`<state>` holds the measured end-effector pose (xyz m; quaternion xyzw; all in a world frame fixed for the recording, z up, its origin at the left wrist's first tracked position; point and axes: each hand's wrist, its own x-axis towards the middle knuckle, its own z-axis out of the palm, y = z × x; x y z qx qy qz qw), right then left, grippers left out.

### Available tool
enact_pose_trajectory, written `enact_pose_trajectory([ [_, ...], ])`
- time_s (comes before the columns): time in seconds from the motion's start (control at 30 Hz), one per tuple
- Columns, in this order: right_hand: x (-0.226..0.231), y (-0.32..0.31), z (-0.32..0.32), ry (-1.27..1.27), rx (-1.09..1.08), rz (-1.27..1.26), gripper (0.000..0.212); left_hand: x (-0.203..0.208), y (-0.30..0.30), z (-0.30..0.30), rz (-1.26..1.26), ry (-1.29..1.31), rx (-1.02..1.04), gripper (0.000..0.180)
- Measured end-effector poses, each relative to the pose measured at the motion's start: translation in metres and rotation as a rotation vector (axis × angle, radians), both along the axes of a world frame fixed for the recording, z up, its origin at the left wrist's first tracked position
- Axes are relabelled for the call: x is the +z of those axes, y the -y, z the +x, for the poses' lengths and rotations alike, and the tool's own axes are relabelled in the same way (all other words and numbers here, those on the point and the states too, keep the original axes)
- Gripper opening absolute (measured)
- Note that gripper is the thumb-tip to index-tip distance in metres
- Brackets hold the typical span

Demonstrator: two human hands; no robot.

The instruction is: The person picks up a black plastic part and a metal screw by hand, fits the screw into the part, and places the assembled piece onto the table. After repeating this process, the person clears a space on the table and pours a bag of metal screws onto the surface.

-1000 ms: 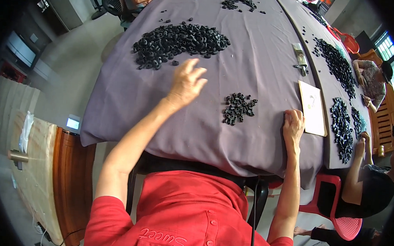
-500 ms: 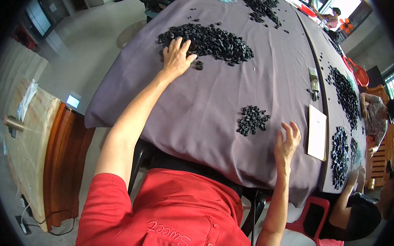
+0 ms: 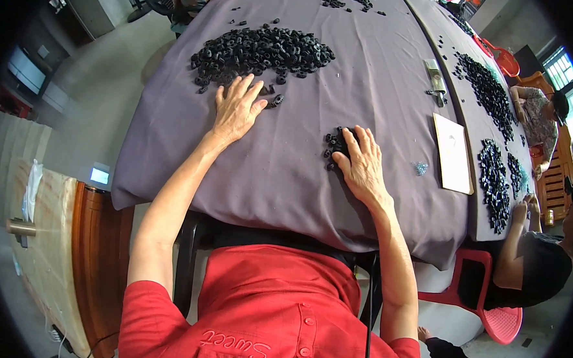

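A large heap of small black ring-like parts lies on the grey tablecloth, toward the far left. At the heap's near edge my left hand is palm down, fingers spread, with a few loose parts beside its fingertips. My right hand rests flat over a smaller cluster of the same black parts, fingers stretched out. Part of that cluster is hidden under the hand. To the right of it sits a little patch of pale blue bits.
A white rectangular board and a flat brush-like tool lie at the right, by a seam in the table. More black piles are on the far side, where other people sit. A pink plastic chair stands at lower right.
My left hand has drawn back toward me from the big heap. The right hand has moved left onto the small cluster, uncovering the pale blue bits. The whole view has shifted.
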<state>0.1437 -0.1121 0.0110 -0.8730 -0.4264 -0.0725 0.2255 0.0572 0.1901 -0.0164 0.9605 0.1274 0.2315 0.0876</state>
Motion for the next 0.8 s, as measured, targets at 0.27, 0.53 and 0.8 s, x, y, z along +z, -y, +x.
enact_pose_trajectory([
  [0.27, 0.004, -0.003, 0.004, 0.009, -0.040, 0.027, 0.054, 0.015, 0.022, 0.013, 0.209, 0.056, -0.193, 0.057],
  [0.53, 0.004, -0.018, 0.007, -0.015, 0.119, 0.039, 0.052, 0.017, 0.021, 0.059, 0.283, -0.061, -0.248, 0.039],
  [0.8, 0.010, -0.022, -0.012, -0.030, 0.181, 0.090, 0.047, 0.020, 0.006, 0.070, 0.334, 0.095, -0.162, 0.032],
])
